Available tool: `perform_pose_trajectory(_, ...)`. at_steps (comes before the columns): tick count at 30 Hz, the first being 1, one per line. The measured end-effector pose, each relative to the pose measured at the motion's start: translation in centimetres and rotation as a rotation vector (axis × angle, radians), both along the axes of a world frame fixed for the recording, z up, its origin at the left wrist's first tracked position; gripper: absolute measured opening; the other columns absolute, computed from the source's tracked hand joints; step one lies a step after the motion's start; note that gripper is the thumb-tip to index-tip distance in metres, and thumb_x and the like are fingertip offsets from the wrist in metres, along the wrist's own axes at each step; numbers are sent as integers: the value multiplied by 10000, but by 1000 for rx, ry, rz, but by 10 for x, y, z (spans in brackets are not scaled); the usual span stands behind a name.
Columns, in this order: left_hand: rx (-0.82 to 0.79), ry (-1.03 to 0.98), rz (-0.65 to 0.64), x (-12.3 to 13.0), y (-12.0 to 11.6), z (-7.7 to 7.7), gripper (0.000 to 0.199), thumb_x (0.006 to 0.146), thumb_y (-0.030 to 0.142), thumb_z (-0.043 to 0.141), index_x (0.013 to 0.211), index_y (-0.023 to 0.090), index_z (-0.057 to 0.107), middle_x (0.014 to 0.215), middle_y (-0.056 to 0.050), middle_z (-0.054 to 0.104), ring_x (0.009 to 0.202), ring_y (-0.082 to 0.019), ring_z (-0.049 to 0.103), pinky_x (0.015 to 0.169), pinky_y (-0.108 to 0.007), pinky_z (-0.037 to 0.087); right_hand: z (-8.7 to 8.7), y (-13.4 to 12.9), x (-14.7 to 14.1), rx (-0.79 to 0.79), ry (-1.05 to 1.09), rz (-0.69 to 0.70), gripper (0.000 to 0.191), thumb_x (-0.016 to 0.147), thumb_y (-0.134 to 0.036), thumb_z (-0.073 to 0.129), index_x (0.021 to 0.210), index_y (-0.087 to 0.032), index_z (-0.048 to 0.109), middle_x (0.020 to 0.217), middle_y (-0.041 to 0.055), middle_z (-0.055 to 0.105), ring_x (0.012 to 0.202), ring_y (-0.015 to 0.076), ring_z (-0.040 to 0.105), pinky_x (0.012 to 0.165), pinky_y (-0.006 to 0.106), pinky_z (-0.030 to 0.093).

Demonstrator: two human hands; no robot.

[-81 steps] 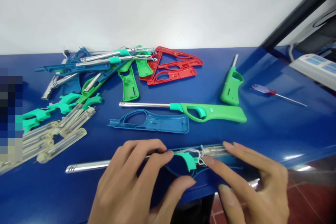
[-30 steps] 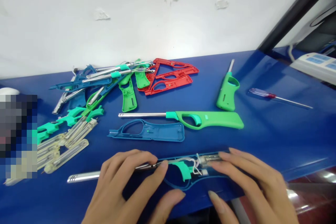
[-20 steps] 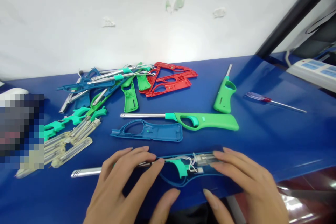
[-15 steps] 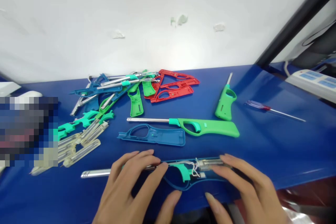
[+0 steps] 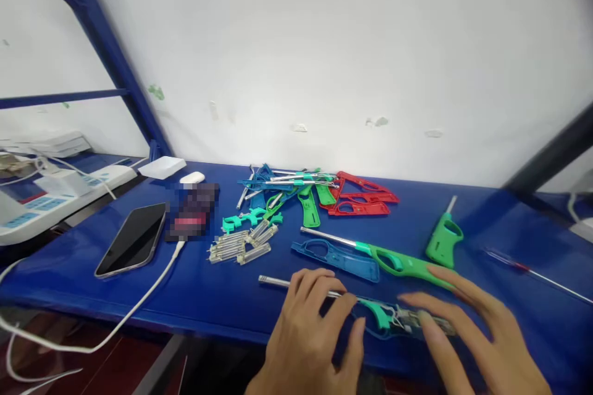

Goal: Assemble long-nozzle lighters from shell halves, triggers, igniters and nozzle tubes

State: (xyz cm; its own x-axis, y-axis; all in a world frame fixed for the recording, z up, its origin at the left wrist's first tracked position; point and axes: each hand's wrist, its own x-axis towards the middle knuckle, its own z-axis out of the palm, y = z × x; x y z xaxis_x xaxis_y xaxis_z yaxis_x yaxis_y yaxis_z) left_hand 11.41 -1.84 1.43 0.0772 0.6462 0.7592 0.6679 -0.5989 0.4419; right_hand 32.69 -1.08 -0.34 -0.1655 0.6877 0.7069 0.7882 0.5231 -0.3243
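An opened utility lighter (image 5: 382, 316) lies near the table's front edge, its blue half shell holding a green trigger, white wires and a clear fuel tank (image 5: 439, 322). My left hand (image 5: 310, 327) is closed over its front part, with the metal tube sticking out to the left. Over the fuel tank is my right hand (image 5: 482, 333), fingers spread and thumb tip at the tank; its grip on the tank is not evident. Just behind lie a loose blue half shell (image 5: 345, 262) and a whole green lighter (image 5: 407, 265), partly covered by my right fingers.
Several clear fuel tanks (image 5: 254, 253), green triggers (image 5: 243, 220) and a pile of blue, green and red shells (image 5: 359, 207) lie behind. A short green lighter (image 5: 445, 241) and a screwdriver (image 5: 523, 268) are right. Left are a phone (image 5: 134, 239) and a white cable (image 5: 152, 302).
The view has swung left and drawn back, bringing the phone and cable in. My right fingers have spread apart over the tank; my left hand stays on the lighter's front.
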Motion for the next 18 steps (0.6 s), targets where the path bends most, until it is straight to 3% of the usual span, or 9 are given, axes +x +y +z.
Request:
perform_pose_trajectory(2, 38, -69, -14, -2, -1, 1, 225, 897, 66, 538, 915, 193, 722, 825, -67, 718, 847, -221, 707, 770, -415, 607, 12, 21, -5, -15, -153, 105, 254, 1068, -359, 491, 1236, -270, 659, 1360, 64, 596, 1234, 263, 582, 1014, 434, 470)
perform_pose_trajectory(5, 73, -249, -31, -11, -6, 1, 240, 901, 52, 514, 834, 204, 687, 755, -37, 688, 744, -189, 670, 721, -391, 576, 24, 49, -17, -151, -408, 196, 311, 1077, -288, 479, 1361, -259, 604, 1304, 89, 636, 1187, 263, 602, 986, 471, 494)
perform_pose_trajectory(9, -31, -441, 45, -34, -12, -2, 290, 992, 106, 454, 793, 215, 634, 733, -29, 653, 742, -189, 643, 697, -378, 544, 28, 70, -31, -246, -517, 254, 313, 1004, -208, 611, 1308, -274, 653, 1179, 57, 693, 1074, 261, 631, 945, 471, 498)
perform_pose_trajectory(14, -35, -409, 74, -57, -11, -4, 264, 1002, 125, 485, 796, 208, 627, 750, -31, 627, 761, -188, 624, 686, -364, 515, 32, 75, -33, -271, -542, 280, 225, 1027, -204, 584, 1219, -262, 686, 1094, 58, 734, 1011, 262, 669, 918, 459, 501)
perform_pose_trajectory(18, -19, -321, 39, -61, -9, -4, 216, 958, 77, 512, 828, 206, 626, 782, -26, 635, 774, -186, 630, 697, -358, 524, 39, 69, -23, -234, -463, 225, 226, 1078, -246, 490, 1228, -248, 660, 1056, 57, 763, 915, 249, 721, 818, 395, 550)
